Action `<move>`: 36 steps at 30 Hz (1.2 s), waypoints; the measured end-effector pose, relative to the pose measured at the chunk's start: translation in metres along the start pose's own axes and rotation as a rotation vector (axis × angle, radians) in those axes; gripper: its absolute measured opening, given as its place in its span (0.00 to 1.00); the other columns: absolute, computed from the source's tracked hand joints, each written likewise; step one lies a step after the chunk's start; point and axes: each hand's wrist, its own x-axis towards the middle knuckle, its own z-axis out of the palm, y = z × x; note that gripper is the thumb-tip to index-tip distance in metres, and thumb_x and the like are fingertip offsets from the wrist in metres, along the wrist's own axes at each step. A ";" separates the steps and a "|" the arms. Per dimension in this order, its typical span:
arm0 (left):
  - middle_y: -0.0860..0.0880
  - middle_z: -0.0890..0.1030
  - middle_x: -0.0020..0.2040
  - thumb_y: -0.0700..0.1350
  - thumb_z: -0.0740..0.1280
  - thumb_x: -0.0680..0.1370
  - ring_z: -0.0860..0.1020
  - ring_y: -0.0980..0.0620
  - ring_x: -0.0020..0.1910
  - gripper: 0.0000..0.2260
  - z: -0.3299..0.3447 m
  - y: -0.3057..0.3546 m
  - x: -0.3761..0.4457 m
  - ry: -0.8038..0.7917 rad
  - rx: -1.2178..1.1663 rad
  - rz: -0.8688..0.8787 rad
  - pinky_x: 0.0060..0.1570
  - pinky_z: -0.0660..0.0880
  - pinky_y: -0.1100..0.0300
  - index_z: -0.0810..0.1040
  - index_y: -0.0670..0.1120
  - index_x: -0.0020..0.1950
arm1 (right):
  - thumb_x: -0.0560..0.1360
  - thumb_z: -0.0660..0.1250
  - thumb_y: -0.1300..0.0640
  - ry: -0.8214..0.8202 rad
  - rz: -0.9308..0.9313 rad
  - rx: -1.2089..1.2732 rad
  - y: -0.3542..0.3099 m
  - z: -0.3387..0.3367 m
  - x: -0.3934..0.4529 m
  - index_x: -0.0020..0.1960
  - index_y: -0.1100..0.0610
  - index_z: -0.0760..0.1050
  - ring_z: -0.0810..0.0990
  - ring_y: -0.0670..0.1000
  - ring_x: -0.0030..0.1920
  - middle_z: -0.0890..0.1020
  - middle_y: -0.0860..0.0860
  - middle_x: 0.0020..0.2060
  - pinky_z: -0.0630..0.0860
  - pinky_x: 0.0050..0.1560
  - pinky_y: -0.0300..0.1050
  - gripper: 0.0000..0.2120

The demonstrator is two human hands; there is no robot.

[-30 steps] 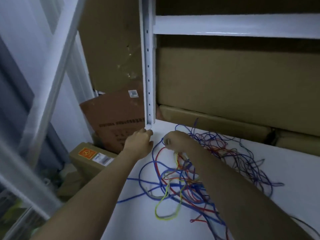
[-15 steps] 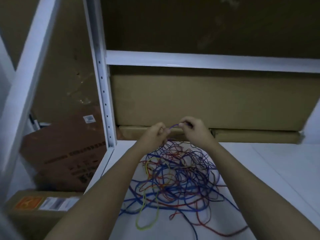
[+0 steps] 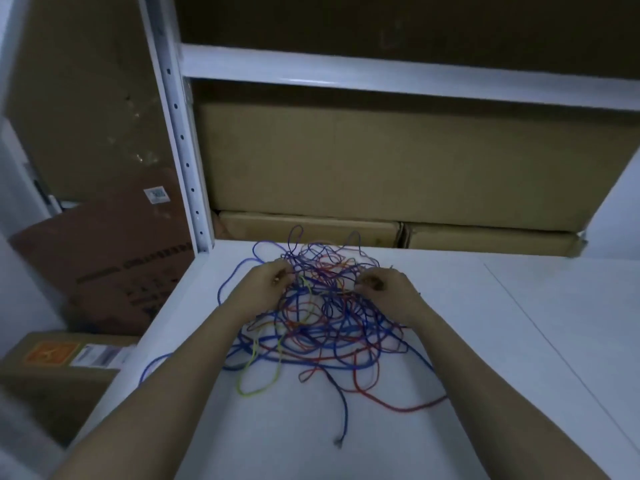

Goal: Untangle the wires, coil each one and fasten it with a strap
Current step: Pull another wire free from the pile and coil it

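Untangling: head view only; both hands sit in the far part of the wire tangle (image 3: 318,317), which lies on the white shelf (image 3: 502,323) in front of the cardboard boxes (image 3: 381,161)
Left hand (image 3: 266,285): fingers curled into strands at the tangle's left edge; looks like a pinch on wire; which strand, cannot tell
Right hand (image 3: 384,289): fingers curled into strands at the right edge; likewise gripping wire
Wires: blue and red dominate; one yellow-green wire (image 3: 254,375) loops out at the near left; a blue loose end (image 3: 337,441) trails toward the camera; a red strand (image 3: 398,405) runs off to the near right
Straps: none seen
Handling: judged light, thin, limp; strands will snag on each other and drag the heap if pulled hard
Where to hold: best at a free end, such as the blue one, feeding it back through loops
Progress: early; nothing coiled yet
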 end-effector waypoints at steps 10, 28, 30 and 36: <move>0.47 0.80 0.37 0.41 0.64 0.80 0.74 0.52 0.36 0.07 0.026 0.025 -0.047 0.181 0.005 0.116 0.39 0.71 0.54 0.80 0.42 0.44 | 0.76 0.67 0.54 0.169 -0.476 -0.192 -0.009 0.034 -0.016 0.69 0.53 0.71 0.63 0.57 0.68 0.69 0.55 0.69 0.60 0.68 0.52 0.22; 0.47 0.75 0.44 0.41 0.60 0.82 0.74 0.48 0.45 0.08 0.007 0.031 -0.026 0.220 0.155 0.173 0.45 0.70 0.56 0.78 0.40 0.50 | 0.77 0.63 0.63 0.574 -0.538 0.212 -0.016 0.004 0.014 0.50 0.63 0.82 0.75 0.45 0.42 0.81 0.53 0.41 0.70 0.44 0.36 0.09; 0.45 0.77 0.45 0.41 0.60 0.82 0.74 0.48 0.45 0.09 -0.002 0.034 -0.007 0.234 0.064 0.119 0.46 0.71 0.55 0.78 0.39 0.50 | 0.78 0.63 0.63 0.572 -0.482 0.250 -0.020 -0.001 0.024 0.52 0.63 0.82 0.76 0.47 0.43 0.82 0.56 0.44 0.72 0.46 0.40 0.09; 0.44 0.80 0.53 0.44 0.61 0.82 0.75 0.46 0.52 0.11 -0.023 0.006 0.019 0.389 0.153 -0.017 0.46 0.69 0.56 0.81 0.42 0.55 | 0.81 0.62 0.57 0.038 -0.352 0.074 -0.013 -0.010 0.034 0.59 0.56 0.79 0.76 0.51 0.48 0.79 0.54 0.51 0.74 0.53 0.48 0.11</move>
